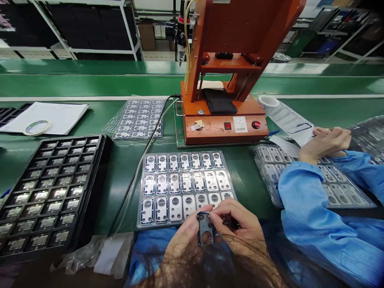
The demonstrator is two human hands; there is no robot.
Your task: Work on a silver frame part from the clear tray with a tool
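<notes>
We see a long green-topped desk (126, 160) with a green conveyor belt (90, 84) running behind it. Beyond stand white metal shelving racks (126, 28) holding dark trays, under bright, even overhead light, with blurred shelves (345, 36) at far right.

A small dark rectangular plate (205, 233) stands upright, pinched at its edges between the fingertips of both hands. It has a large round hole in its lower half and smaller openings near the top. It sits low in the centre of the view, just in front of a clear tray (185, 188) of matching silvery plates.
</notes>
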